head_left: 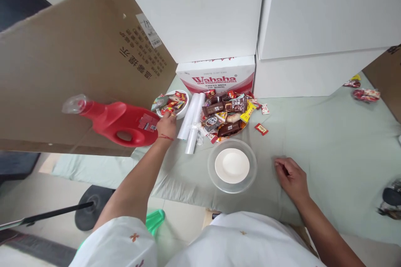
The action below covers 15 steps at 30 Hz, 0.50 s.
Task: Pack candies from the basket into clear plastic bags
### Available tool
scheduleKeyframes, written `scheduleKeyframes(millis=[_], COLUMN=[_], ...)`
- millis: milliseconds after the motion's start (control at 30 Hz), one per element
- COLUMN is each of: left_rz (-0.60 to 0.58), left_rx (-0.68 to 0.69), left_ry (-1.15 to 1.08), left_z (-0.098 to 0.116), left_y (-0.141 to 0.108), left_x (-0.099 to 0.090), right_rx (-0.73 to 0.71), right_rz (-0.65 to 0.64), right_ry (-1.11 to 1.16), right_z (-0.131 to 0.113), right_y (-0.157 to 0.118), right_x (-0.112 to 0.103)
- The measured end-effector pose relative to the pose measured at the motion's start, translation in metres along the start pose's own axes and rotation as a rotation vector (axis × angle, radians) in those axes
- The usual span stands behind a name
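the left hand (167,126), with a thin red string on its wrist, is at the near edge of a round white bowl (187,107) in the left-centre of the frame. its fingers point away and are partly hidden, so i cannot tell if they grasp the rim or only touch it. inside the bowl are small sweets (173,103) in shiny, crinkled wrappers, mostly red.

left of this hand, a smooth red plastic bottle (109,119) with a looped handle points its clear cap leftward. two glossy white rolls (189,116) lie just right of the bowl, and beside them, in the centre, is a heap of brown, yellow and red packets (224,110).

in the lower centre, a flat white plate (232,165) sits on a wider, transparent dish (214,179). to its right, the right hand (291,175) rests on the soft grey-green cloth (322,146), fingers curled into a loose fist, with nothing visible in them.
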<state>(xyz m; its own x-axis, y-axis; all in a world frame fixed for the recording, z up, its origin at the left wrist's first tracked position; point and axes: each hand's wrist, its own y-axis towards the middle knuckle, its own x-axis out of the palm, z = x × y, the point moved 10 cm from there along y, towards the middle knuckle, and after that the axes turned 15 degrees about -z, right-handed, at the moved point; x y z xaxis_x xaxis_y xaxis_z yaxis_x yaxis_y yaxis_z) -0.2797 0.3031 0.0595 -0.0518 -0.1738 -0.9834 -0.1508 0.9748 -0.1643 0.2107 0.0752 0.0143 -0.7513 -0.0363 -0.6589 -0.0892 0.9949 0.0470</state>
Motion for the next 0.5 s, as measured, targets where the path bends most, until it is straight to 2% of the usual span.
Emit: scheduleKeyframes(millis=[100,200,333,500], left_rz=[0.044,0.102,0.224,0.353], left_rx=[0.019,0.02,0.124,0.364], left_ry=[0.017,-0.008,-0.103,-0.381], left_z=[0.005,0.006,0.018,0.064], left_y=[-0.016,-0.035,-0.065,-0.104], left_x=[-0.009,-0.028,-0.077,-0.142], right_rx=[0.008,0.009,-0.002,0.002], right_rz=[-0.001,-0.008,-0.006,-0.004], right_ry=[0.019,0.028,0.032,0.048], right_z=[0.002,0.004,0.003,0.001], right_y=[0.0,0.0,0.0,0.001], right_x=[0.001,0.002,0.003,0.001])
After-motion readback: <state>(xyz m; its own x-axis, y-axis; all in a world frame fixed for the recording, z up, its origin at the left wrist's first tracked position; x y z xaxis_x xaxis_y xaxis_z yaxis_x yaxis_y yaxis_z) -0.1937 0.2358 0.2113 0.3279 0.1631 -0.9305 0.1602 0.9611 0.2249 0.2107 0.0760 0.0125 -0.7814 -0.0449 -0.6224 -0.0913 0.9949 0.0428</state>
